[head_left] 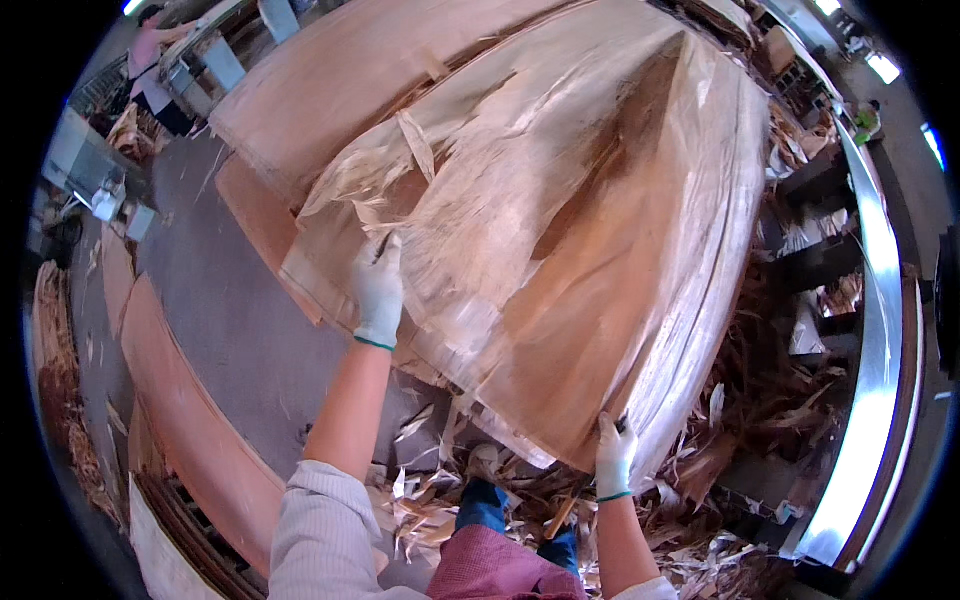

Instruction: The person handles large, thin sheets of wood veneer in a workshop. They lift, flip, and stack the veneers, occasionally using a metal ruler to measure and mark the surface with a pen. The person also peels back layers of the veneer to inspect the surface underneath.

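Above the scrap-strewn floor (250, 330), left hand (378, 290) and right hand (612, 458) each grasp the veneer sheet (590, 230) by its near edge.

- Bright, even daylight-like light from overhead; ceiling lamps (884, 66) glow white, far up and right of the right hand (613, 455).
- Strong glare runs down the curved metal rail (868, 400) right of that hand.
- The thin veneer sheet (560, 230) above both hands shines pale where light catches it, with a darker fold in shadow.
- Slight motion blur just right of the left hand (378, 288).
- Fisheye bending toward the rim; black corners.
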`<state>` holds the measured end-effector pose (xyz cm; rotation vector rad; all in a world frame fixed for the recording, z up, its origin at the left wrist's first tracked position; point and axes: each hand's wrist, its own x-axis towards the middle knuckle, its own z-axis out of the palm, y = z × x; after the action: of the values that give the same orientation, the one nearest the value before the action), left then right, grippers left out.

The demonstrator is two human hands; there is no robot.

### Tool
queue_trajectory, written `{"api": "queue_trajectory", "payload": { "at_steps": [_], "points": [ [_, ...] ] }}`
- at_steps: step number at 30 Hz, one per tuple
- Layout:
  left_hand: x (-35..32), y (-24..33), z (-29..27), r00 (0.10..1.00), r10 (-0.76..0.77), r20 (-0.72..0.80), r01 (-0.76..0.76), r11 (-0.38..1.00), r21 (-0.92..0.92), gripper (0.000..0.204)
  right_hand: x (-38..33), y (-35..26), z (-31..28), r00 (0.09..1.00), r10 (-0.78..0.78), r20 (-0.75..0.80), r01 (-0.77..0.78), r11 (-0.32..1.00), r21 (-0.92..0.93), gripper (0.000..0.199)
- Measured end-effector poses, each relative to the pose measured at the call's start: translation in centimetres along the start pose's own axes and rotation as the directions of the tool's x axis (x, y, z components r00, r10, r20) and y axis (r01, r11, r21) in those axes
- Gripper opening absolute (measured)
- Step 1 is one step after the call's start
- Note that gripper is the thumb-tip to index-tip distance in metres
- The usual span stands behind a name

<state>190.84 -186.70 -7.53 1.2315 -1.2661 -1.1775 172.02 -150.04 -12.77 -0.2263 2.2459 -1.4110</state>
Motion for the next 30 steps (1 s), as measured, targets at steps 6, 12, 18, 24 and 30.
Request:
{"api": "queue_trajectory", "payload": {
  "at_steps": [6, 12, 18, 24, 30],
  "points": [
    [-3.2, 8.9, 5.1, 0.969, 0.13, 0.208, -0.172, 0.964, 0.201, 0.021, 0.0, -0.6, 0.5, 0.999, -0.033, -0.024, 0.031, 0.997, -0.065, 0.023],
    [-8.3, 14.3, 10.7, 0.867, 0.415, 0.277, -0.435, 0.9, 0.012, 0.019, -0.8, -2.2, 0.2, 0.993, -0.008, -0.118, -0.019, 0.974, -0.225, 0.03],
    [-16.4, 21.3, 17.8, 0.649, 0.359, 0.67, 0.158, 0.799, -0.58, 0.019, -2.2, -6.6, -1.2, 0.989, -0.056, -0.139, 0.013, 0.955, -0.295, 0.021],
    [-26.6, 27.8, 24.5, 0.534, 0.664, 0.524, -0.55, 0.743, -0.381, 0.012, -2.4, -5.2, -4.2, 0.979, -0.188, -0.081, 0.158, 0.947, -0.281, 0.028],
    [-39.1, 33.1, 28.4, 0.371, 0.652, 0.662, -0.276, 0.758, -0.592, 0.007, -4.0, 4.6, -9.1, 0.998, -0.046, 0.049, 0.011, 0.827, 0.562, 0.053]
  ]
}}
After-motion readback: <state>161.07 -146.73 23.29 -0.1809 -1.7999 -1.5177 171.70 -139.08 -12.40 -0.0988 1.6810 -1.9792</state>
